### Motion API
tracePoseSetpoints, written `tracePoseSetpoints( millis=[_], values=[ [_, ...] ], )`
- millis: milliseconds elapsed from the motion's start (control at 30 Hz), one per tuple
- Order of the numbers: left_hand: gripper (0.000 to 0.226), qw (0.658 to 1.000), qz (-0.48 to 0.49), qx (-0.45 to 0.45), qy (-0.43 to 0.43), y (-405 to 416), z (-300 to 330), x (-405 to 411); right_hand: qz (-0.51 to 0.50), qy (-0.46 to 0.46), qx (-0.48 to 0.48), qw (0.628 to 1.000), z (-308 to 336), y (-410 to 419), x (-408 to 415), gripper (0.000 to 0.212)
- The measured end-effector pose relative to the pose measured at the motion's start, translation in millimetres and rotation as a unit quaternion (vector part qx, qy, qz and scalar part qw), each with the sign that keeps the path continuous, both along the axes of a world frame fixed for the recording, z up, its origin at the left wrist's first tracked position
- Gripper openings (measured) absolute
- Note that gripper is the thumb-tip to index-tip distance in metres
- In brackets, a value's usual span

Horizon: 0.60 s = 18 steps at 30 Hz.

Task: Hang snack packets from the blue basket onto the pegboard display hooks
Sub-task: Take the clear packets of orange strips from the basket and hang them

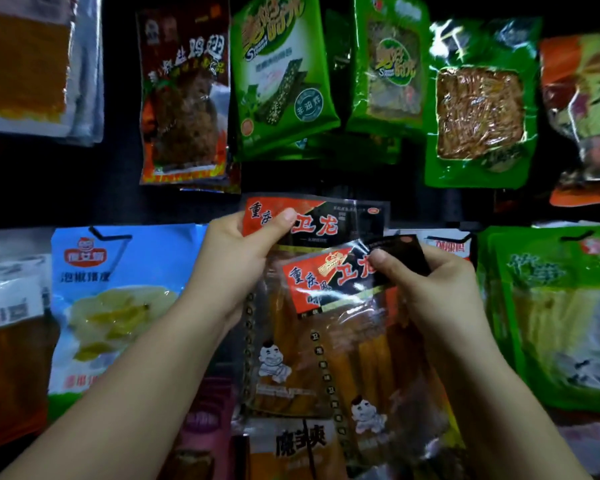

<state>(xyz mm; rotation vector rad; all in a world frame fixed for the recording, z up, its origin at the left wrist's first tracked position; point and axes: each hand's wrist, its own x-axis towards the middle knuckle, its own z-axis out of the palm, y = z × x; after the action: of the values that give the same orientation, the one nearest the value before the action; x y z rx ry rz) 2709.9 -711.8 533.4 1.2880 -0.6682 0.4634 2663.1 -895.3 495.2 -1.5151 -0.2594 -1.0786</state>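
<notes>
**Two snack packets held up before the display**

In the middle of the frame, the left hand (243, 258) pinched the top left corner of a clear packet (347, 220) with a red and black header, thumb on the front and the other fingers behind it. The right hand (440, 289) pinched the top right corner of a second packet (343, 320) of the same kind, which lay in front of the first one and a little lower, tilted to the right. Both packets showed brown-orange sticks inside and a small cartoon figure near the bottom.

Behind the hands was the dark display wall (118, 188) with hanging goods. In the upper middle hung a dark red packet (184, 98), and to its right green packets (281, 74). At the upper right hung a green packet with a clear window (478, 105). At the lower left hung a light blue packet (118, 299), and at the lower right another green packet (551, 317). The basket was not in view.
</notes>
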Motion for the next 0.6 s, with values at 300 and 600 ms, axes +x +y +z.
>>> tracePoseSetpoints(
  millis=[300, 600],
  values=[
    [0.011, 0.996, 0.054, 0.010, -0.064, -8, 29, 11, -0.021, -0.052, 0.041, 0.998, 20, 4, 14, 0.021],
    [0.018, 0.995, 0.071, 0.025, -0.058, -13, 34, 19, -0.019, -0.057, 0.058, 0.996, 22, 8, 18, 0.012]
  ],
)
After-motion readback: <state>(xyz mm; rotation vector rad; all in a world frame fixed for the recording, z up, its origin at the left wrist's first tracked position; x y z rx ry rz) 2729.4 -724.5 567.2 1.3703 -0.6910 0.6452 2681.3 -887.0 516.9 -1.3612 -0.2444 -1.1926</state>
